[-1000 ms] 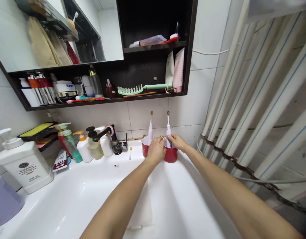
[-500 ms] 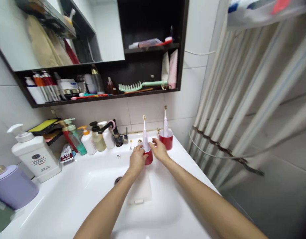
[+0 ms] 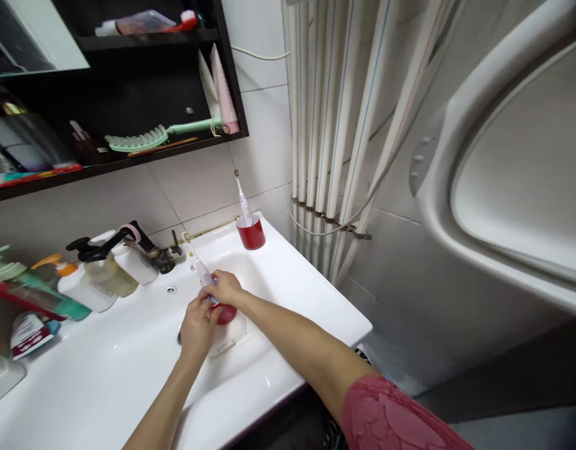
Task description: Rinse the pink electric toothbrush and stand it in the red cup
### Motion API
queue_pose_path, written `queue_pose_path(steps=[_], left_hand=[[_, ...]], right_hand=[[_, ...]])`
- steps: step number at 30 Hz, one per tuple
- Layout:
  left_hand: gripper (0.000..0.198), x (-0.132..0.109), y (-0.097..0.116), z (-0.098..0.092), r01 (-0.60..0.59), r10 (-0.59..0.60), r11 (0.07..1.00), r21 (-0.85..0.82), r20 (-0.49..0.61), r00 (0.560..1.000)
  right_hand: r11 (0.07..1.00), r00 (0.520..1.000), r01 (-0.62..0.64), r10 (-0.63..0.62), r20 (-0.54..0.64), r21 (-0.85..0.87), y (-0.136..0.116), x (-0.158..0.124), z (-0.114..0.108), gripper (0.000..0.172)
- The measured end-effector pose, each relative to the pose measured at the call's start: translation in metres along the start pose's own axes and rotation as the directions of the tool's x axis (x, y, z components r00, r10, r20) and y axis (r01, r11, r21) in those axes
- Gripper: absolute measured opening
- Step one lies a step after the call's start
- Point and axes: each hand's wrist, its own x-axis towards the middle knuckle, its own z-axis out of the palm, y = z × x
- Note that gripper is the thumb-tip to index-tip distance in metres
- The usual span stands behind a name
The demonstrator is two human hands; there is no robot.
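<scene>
As the left hand and right hand both clasp a red cup low over the sink, its pink electric toothbrush leans up and left, away from the 2nd red cup behind.

R arm in short pink-red sleeve w/ raised lace-like pattern, ending above the elbow, at 5 o'clock; L arm, L hand & R hand bare.

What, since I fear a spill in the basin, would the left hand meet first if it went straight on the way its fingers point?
The red cup that the left hand seems to grip; right behind it lies the right hand on the toothbrush. Depth is hard to judge.
</scene>
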Motion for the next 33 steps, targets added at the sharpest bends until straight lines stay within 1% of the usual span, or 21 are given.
queue_pose_path(steps=[5, 9, 11, 12, 14, 15, 16, 17, 18, 19, 20, 21, 22, 23, 25, 26, 28, 29, 30, 31, 33], left_hand=[[0.022, 0.0, 0.001, -0.001, 0.043, -0.044, 0.998, 0.056, 0.028, 0.999], [0.023, -0.002, 0.005, -0.004, 0.047, -0.051, 0.997, 0.06, 0.061, 0.997], [0.024, -0.003, 0.006, -0.006, 0.07, -0.07, 0.997, 0.024, 0.015, 0.997], [0.025, -0.002, 0.006, -0.007, 0.092, -0.092, 0.996, -0.012, -0.023, 0.995], [0.03, 0.0, 0.005, -0.009, 0.158, -0.174, 0.977, -0.144, -0.105, 0.979], [0.032, 0.003, 0.005, -0.011, 0.194, -0.233, 0.949, -0.249, -0.137, 0.963], [0.033, 0.005, 0.005, -0.013, 0.224, -0.299, 0.899, -0.377, -0.154, 0.942], [0.033, 0.008, 0.005, -0.015, 0.244, -0.37, 0.819, -0.52, -0.154, 0.916], [0.034, 0.012, 0.007, -0.017, 0.242, -0.432, 0.708, -0.664, -0.136, 0.892], [0.035, 0.015, 0.008, -0.019, 0.248, -0.483, 0.564, -0.788, -0.071, 0.873], [0.037, 0.018, 0.01, -0.02, 0.248, -0.516, 0.402, -0.882, 0.006, 0.857], [0.038, 0.02, 0.012, -0.022, 0.255, -0.501, 0.252, -0.933, 0.099, 0.86], [0.037, 0.022, 0.014, -0.023, 0.26, -0.475, 0.137, -0.956, 0.167, 0.864], [0.034, 0.023, 0.015, -0.023, 0.276, -0.458, 0.064, -0.959, 0.218, 0.862], [0.026, 0.023, 0.014, -0.023, 0.274, -0.49, -0.048, -0.96, 0.262, 0.831], [0.023, 0.022, 0.013, -0.023, 0.263, -0.504, -0.099, -0.96, 0.276, 0.818], [0.019, 0.02, 0.008, -0.023, 0.252, -0.523, -0.175, -0.952, 0.307, 0.795], [0.018, 0.019, 0.006, -0.023, 0.255, -0.529, -0.2, -0.946, 0.324, 0.784], [0.017, 0.018, 0.003, -0.023, 0.259, -0.537, -0.216, -0.941, 0.336, 0.773], [0.016, 0.018, 0.001, -0.024, 0.259, -0.548, -0.226, -0.939, 0.342, 0.763], [0.015, 0.019, -0.003, -0.024, 0.247, -0.566, -0.233, -0.941, 0.337, 0.753]], right_hand=[[1.0, 1.0, 0.012, -0.012, -0.009, 0.002, -0.008, -0.004, -0.003, 0.028], [0.993, 0.991, 0.11, -0.107, -0.083, 0.035, -0.03, -0.012, -0.022, 0.03], [0.979, 0.972, 0.193, -0.182, -0.148, 0.061, -0.042, -0.018, -0.037, 0.033], [0.965, 0.954, 0.249, -0.23, -0.193, 0.078, -0.047, -0.022, -0.044, 0.034], [0.925, 0.91, 0.359, -0.317, -0.267, 0.124, -0.05, -0.032, -0.057, 0.033], [0.905, 0.897, 0.395, -0.342, -0.28, 0.159, -0.049, -0.038, -0.06, 0.032], [0.893, 0.9, 0.403, -0.348, -0.261, 0.198, -0.046, -0.045, -0.062, 0.031], [0.895, 0.922, 0.373, -0.328, -0.208, 0.245, -0.041, -0.051, -0.061, 0.029], [0.906, 0.953, 0.302, -0.277, -0.126, 0.297, -0.035, -0.057, -0.058, 0.027], [0.914, 0.978, 0.206, -0.202, -0.048, 0.348, -0.028, -0.061, -0.054, 0.023], [0.914, 0.981, 0.181, -0.193, -0.003, 0.362, -0.022, -0.065, -0.048, 0.022], [0.913, 0.979, 0.173, -0.201, 0.037, 0.37, -0.016, -0.067, -0.042, 0.02], [0.912, 0.975, 0.163, -0.208, 0.081, 0.378, -0.012, -0.069, -0.036, 0.018], [0.911, 0.969, 0.153, -0.214, 0.123, 0.383, -0.01, -0.069, -0.03, 0.016], [0.911, 0.953, 0.13, -0.224, 0.204, 0.392, -0.008, -0.07, -0.023, 0.017], [0.908, 0.938, 0.086, -0.213, 0.275, 0.409, -0.009, -0.071, -0.021, 0.019], [0.883, 0.872, -0.09, -0.154, 0.466, 0.46, -0.01, -0.071, -0.018, 0.022], [0.861, 0.829, -0.18, -0.127, 0.544, 0.475, -0.01, -0.071, -0.017, 0.023], [0.843, 0.797, -0.245, -0.106, 0.594, 0.479, -0.01, -0.07, -0.016, 0.023], [0.839, 0.792, -0.262, -0.095, 0.603, 0.477, -0.009, -0.07, -0.014, 0.022], [0.878, 0.851, -0.171, -0.097, 0.517, 0.446, -0.009, -0.068, -0.011, 0.019]])
